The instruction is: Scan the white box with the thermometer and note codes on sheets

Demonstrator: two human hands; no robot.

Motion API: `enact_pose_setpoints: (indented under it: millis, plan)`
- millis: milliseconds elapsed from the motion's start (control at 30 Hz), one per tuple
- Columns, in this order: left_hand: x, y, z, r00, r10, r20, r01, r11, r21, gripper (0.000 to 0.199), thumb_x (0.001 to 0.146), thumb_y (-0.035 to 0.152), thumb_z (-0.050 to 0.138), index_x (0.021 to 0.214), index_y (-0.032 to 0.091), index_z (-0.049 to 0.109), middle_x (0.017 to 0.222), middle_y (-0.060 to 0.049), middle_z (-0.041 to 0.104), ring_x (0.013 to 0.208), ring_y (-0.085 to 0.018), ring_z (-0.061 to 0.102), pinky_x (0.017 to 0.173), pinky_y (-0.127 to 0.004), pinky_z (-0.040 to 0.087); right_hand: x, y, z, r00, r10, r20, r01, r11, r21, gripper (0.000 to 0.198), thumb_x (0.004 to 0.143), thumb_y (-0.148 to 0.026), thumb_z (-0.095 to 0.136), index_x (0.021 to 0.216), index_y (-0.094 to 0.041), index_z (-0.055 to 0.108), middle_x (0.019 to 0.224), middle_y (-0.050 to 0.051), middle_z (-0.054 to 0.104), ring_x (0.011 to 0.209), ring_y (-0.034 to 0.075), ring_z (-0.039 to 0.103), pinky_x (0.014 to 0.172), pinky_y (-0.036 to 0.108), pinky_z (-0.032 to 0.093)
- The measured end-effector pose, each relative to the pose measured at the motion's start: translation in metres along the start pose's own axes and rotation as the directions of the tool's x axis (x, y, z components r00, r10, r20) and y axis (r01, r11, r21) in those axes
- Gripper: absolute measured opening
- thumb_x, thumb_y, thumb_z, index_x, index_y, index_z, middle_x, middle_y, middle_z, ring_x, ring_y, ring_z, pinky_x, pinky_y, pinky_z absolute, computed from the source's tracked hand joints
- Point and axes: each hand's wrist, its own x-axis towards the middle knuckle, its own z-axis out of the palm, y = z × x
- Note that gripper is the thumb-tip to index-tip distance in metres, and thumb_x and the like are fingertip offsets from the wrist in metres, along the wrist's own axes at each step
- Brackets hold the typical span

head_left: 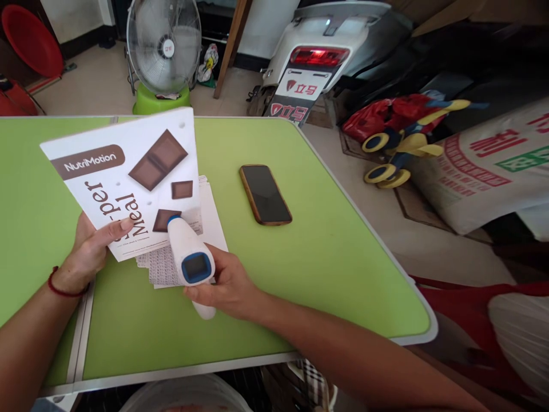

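Note:
A white NutriMotion packet (103, 189), flat and printed with brown chocolate squares, is tilted up above the table. My left hand (92, 243) grips its lower left edge, thumb on the front. In my right hand (231, 280) is a white infrared thermometer (184, 246) with a blue-rimmed dark screen facing me. Its blue-ringed nose points at the packet's lower front; whether they touch I cannot tell. Beneath lies a stack of printed paper sheets (212, 214), partly hidden by the packet and the thermometer. A dark-screened phone (266, 194) rests to the right.
The green folding table (334, 274) has a pale metal rim and a seam at left. Beyond it stand a fan (165, 46) on a green stool and a white scooter (319, 51). A toy tricycle (398, 151) and a printed sack (484, 166) are at right.

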Motion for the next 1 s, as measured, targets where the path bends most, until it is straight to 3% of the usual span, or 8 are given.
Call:
enact_pose_setpoints:
  millis: [167,267,333,400,500,567,767,1000]
  plan:
    - [0.002,0.003,0.003,0.989,0.095,-0.114,-0.095,0.995,0.010,0.047,0.062,0.027,0.090,0.103,0.016,0.069,0.104,-0.006,0.074,0.090,-0.021,0.068,0.077,-0.030,0.061,0.002,-0.011,-0.018,0.999,-0.018,-0.051,0.004,0.966,-0.260,0.032,0.068,-0.040,0.073,0.089,-0.020,0.060,0.081,0.001,0.065,0.070,0.014,0.054,0.064,0.027,0.045]
    - [0.004,0.006,0.005,0.983,0.123,-0.138,-0.127,0.992,-0.022,0.053,0.060,0.021,0.091,0.107,0.018,0.066,0.106,-0.004,0.073,0.092,-0.020,0.067,0.080,-0.030,0.060,0.002,-0.023,-0.037,0.997,-0.070,-0.024,0.048,0.855,-0.516,0.037,0.077,-0.044,0.067,0.103,-0.018,0.062,0.092,0.005,0.068,0.077,0.017,0.058,0.067,0.029,0.046]
    - [0.006,0.008,0.005,0.983,0.104,-0.153,-0.115,0.991,-0.063,0.057,0.058,0.018,0.091,0.109,0.019,0.064,0.107,-0.002,0.073,0.094,-0.020,0.066,0.080,-0.030,0.060,0.002,-0.031,-0.052,0.996,-0.089,-0.003,0.057,0.666,-0.743,0.038,0.081,-0.042,0.065,0.110,-0.017,0.062,0.099,0.008,0.067,0.082,0.020,0.060,0.069,0.031,0.047]
    - [0.009,0.008,0.006,0.980,0.071,-0.184,-0.092,0.990,-0.108,0.060,0.054,0.015,0.091,0.107,0.019,0.063,0.104,-0.001,0.073,0.091,-0.019,0.066,0.078,-0.031,0.060,0.002,-0.036,-0.067,0.996,-0.082,-0.039,-0.001,0.420,-0.907,0.040,0.083,-0.037,0.064,0.118,-0.017,0.060,0.107,0.011,0.067,0.091,0.024,0.062,0.073,0.033,0.047]
    - [0.012,0.007,0.006,0.975,0.054,-0.215,-0.083,0.988,-0.130,0.060,0.050,0.015,0.090,0.104,0.018,0.063,0.096,-0.001,0.073,0.086,-0.019,0.065,0.074,-0.031,0.059,0.003,-0.040,-0.084,0.992,-0.016,-0.126,-0.123,0.120,-0.985,0.035,0.088,-0.033,0.061,0.119,-0.018,0.059,0.111,0.013,0.066,0.100,0.028,0.063,0.070,0.033,0.046]
    - [0.013,0.006,0.005,0.973,0.074,-0.218,-0.099,0.990,-0.103,0.057,0.051,0.017,0.089,0.101,0.019,0.063,0.095,-0.001,0.073,0.086,-0.019,0.064,0.075,-0.032,0.059,0.005,-0.041,-0.089,0.988,0.043,-0.148,-0.148,0.013,-0.989,0.031,0.089,-0.032,0.059,0.116,-0.018,0.060,0.111,0.014,0.066,0.099,0.028,0.064,0.065,0.031,0.045]
    - [0.018,0.002,-0.004,0.971,0.129,-0.199,-0.137,0.990,-0.024,0.043,0.052,0.017,0.082,0.089,0.020,0.062,0.095,0.001,0.071,0.086,-0.020,0.062,0.079,-0.035,0.055,0.009,-0.044,-0.082,0.966,0.176,-0.188,-0.181,-0.057,-0.982,0.028,0.091,-0.034,0.059,0.115,-0.018,0.060,0.112,0.014,0.064,0.100,0.029,0.064,0.062,0.031,0.044]
    - [0.019,-0.004,-0.010,0.968,0.141,-0.209,-0.128,0.989,0.073,0.045,0.048,0.017,0.067,0.092,0.022,0.060,0.093,0.002,0.071,0.089,-0.025,0.061,0.084,-0.040,0.052,0.007,-0.037,-0.088,0.980,0.130,-0.149,-0.143,-0.056,-0.988,0.033,0.088,-0.035,0.062,0.115,-0.016,0.059,0.116,0.016,0.063,0.103,0.031,0.062,0.071,0.037,0.050]
